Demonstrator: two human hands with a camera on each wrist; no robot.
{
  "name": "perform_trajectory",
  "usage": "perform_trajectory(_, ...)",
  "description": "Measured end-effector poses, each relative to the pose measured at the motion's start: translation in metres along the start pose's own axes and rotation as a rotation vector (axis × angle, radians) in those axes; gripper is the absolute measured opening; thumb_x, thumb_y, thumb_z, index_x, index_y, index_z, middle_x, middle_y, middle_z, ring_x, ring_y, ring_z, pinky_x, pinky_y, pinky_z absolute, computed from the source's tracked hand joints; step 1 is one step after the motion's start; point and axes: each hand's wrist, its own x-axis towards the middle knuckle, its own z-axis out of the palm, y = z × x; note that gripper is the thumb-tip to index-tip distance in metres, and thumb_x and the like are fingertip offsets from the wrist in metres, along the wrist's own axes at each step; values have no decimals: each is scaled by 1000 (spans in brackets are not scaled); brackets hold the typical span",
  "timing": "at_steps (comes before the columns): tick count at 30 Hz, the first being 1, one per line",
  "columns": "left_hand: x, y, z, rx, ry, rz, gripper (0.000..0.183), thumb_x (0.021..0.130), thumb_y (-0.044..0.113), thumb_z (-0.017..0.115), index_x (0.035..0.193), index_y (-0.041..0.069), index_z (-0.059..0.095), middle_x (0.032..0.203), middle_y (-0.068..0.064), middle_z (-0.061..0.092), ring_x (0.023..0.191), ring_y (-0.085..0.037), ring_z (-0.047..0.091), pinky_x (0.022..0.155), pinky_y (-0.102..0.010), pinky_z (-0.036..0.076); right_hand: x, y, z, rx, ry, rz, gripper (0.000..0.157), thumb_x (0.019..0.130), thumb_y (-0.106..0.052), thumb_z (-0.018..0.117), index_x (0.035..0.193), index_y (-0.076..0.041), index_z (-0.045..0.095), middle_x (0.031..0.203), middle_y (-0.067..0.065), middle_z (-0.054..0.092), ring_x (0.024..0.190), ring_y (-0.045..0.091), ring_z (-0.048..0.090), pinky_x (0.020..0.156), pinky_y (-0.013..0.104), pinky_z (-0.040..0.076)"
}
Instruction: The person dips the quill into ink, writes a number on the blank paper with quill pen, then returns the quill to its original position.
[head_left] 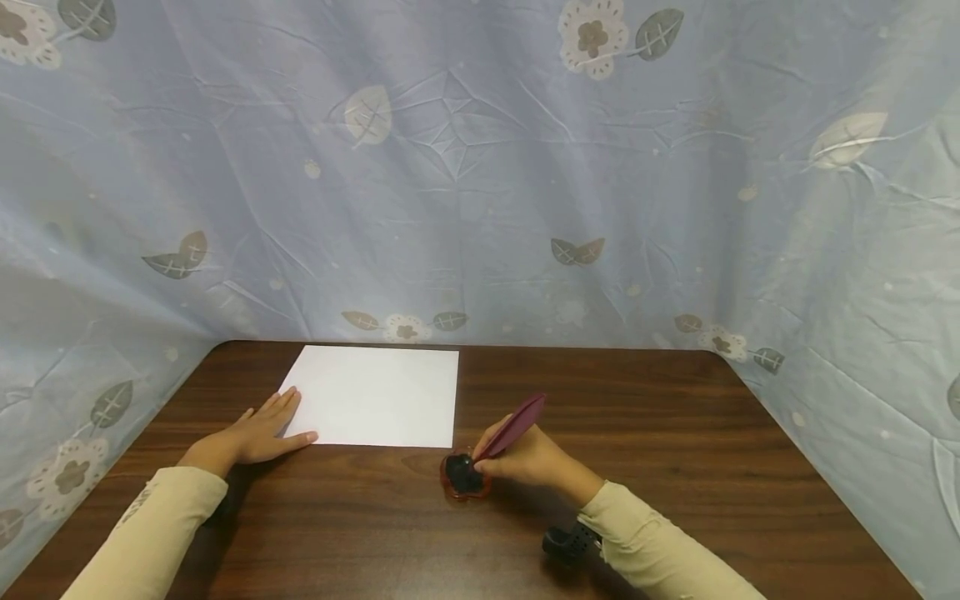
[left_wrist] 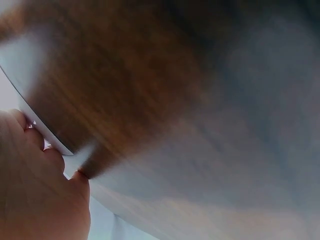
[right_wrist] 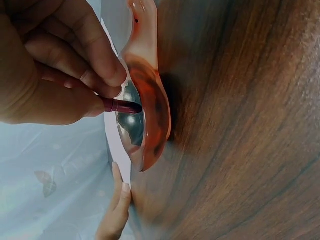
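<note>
My left hand [head_left: 258, 429] lies spread and flat across the left edge of a blank white sheet of paper [head_left: 378, 396], with its thumb near the front edge. In my right hand [head_left: 534, 460] I pinch a maroon feather-shaped quill pen [head_left: 519, 427] low on its shaft. Its plume leans up to the right. Below the fingertips stands a small translucent orange dish [right_wrist: 160, 117] holding dark liquid [right_wrist: 131, 126]. The right wrist view has the pen's tip [right_wrist: 131, 107] down at the liquid. A handle-like end [right_wrist: 145, 37] extends from the dish.
The brown wood table [head_left: 637, 400] carries all of this. A pale blue curtain [head_left: 465, 208] with leaves and flowers hangs behind it and along both sides. A black device [head_left: 567, 543] sits under my right wrist.
</note>
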Motion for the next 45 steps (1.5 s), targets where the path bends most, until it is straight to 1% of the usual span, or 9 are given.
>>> perform_trajectory(4,-4,7,-3,-23,3,14,98,91,57,52,146,-15,16,152,-36,10,138,-55,5,100,-76,2,-1,0,0,-8,-1,30,6,78,-7,77,82,-8,73,80,-4,70,68,6,59,64,22,52)
perform_trajectory(6,-4,6,-2,-21,-4,9,97,91,56,53,147,-14,14,152,-35,8,139,-54,3,100,-76,0,-1,-1,-1,-16,-4,36,6,78,-8,78,82,-8,73,79,-4,70,67,5,59,63,22,52)
perform_trajectory(13,-6,10,-4,-32,-2,13,96,91,55,53,146,-15,15,151,-36,9,138,-55,4,100,-76,1,-1,-2,-1,-10,3,27,6,78,-8,78,82,-8,73,79,-2,71,67,5,58,62,21,51)
perform_trajectory(20,1,-4,2,-17,3,14,101,89,64,48,149,-9,12,156,-30,7,142,-50,2,102,-74,0,-2,-3,0,-11,9,8,7,78,-9,78,83,-7,73,82,0,71,69,6,59,64,21,51)
perform_trajectory(22,3,-7,3,-15,10,18,102,89,65,48,149,-10,13,155,-31,8,141,-51,2,101,-75,0,-2,-3,0,-12,16,12,7,78,-9,78,83,-7,73,82,0,71,69,6,59,64,21,51)
perform_trajectory(25,5,-8,5,-3,10,1,105,87,67,48,148,-11,13,155,-31,8,141,-51,3,102,-74,0,-3,-3,0,-19,14,17,6,78,-9,78,82,-8,74,81,-1,71,68,5,58,63,21,51)
perform_trajectory(34,8,-11,5,3,5,5,104,88,67,48,149,-10,13,155,-31,7,141,-51,2,102,-75,-1,-5,-4,1,-36,28,10,7,78,-10,78,83,-8,74,84,0,72,72,6,61,66,21,51)
perform_trajectory(40,8,-13,6,1,6,0,105,87,67,49,148,-12,13,155,-32,7,141,-52,2,101,-75,-2,-5,-6,1,-27,29,23,7,79,-12,78,84,-9,74,89,0,73,82,9,65,72,20,52)
perform_trajectory(45,6,-12,5,-2,0,1,105,88,66,49,148,-11,12,155,-32,6,141,-51,2,102,-75,-2,-5,-5,2,-28,36,20,7,78,-12,79,83,-10,74,88,-1,72,80,8,64,71,21,52)
